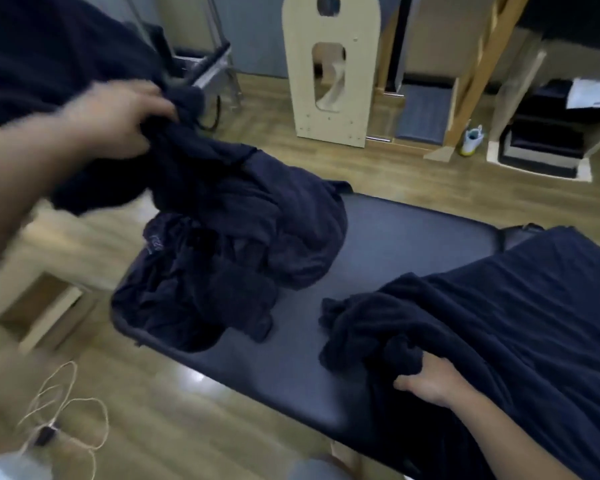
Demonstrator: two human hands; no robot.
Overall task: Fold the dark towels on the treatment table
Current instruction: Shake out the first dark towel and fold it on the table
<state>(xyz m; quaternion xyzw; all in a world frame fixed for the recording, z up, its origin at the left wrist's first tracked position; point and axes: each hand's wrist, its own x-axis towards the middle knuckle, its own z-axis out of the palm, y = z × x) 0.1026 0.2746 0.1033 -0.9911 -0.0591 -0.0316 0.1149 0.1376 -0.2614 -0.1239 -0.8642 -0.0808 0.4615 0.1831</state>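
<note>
A dark padded treatment table (388, 244) runs from lower centre to the right. On its left end lies a crumpled heap of dark navy towels (222, 258). My left hand (118, 119), blurred, is raised at the upper left and grips a dark towel (201, 168) that hangs down onto the heap and spreads up to the frame's top left. Another dark towel (499, 323) lies spread over the table's right part, bunched at its left edge. My right hand (430, 379) grips that bunched edge near the table's front side.
A pale wooden cabinet with cut-outs (329, 71) stands on the wood floor behind the table. Metal equipment frames (208, 67) are at the back left, wooden steps (541, 147) at the back right. A loose cord (66, 410) lies on the floor at lower left.
</note>
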